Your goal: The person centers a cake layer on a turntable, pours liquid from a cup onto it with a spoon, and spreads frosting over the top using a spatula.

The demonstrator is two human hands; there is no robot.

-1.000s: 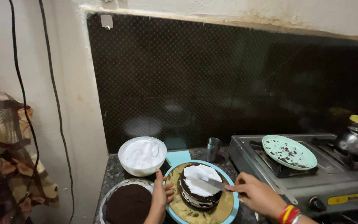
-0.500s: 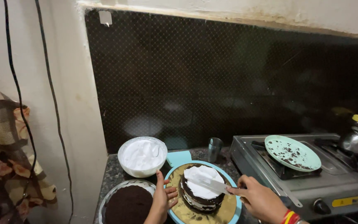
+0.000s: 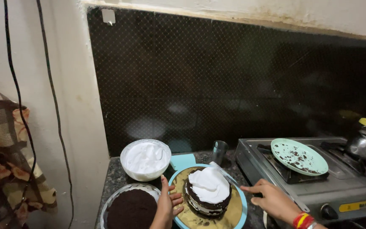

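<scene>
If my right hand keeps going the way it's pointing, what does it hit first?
Your right hand points left toward the cake, so it would most likely meet the cake's cream-topped side first. The spatula it holds already reaches over the cream; depth is hard to judge.

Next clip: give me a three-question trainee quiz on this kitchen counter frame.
1. True or false: the left hand touches the edge of the round blue turntable.
2. What covers the top of the dark layered cake? A) white cream B) sliced fruit C) nothing
3. Where does the pale green plate with dark crumbs sit?

Key: 1 true. 2 A. 3 On the steel gas stove, right of the cake.
</scene>
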